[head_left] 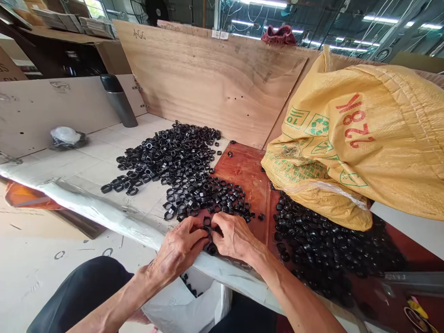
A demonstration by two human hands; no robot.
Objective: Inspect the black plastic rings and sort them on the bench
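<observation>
My left hand (182, 240) is closed, thumb and fingers pinching a small black plastic ring (207, 230) at the table's front edge. Close beside it, my right hand (231, 235) is curled with its fingertips near the same ring; what it grips is hidden behind its fingers. Another black ring (211, 249) lies just below the fingertips. Behind both hands spreads a large pile of black rings (180, 157), reaching from the pale board onto the reddish-brown surface.
A second heap of black parts (322, 236) lies at the right under a yellow woven sack (374, 115). A dark flask (120, 101) stands at the back left, near a wrapped white bundle (65, 136). Plywood panels (208, 78) wall the back. An open white bag (194, 305) hangs below the edge.
</observation>
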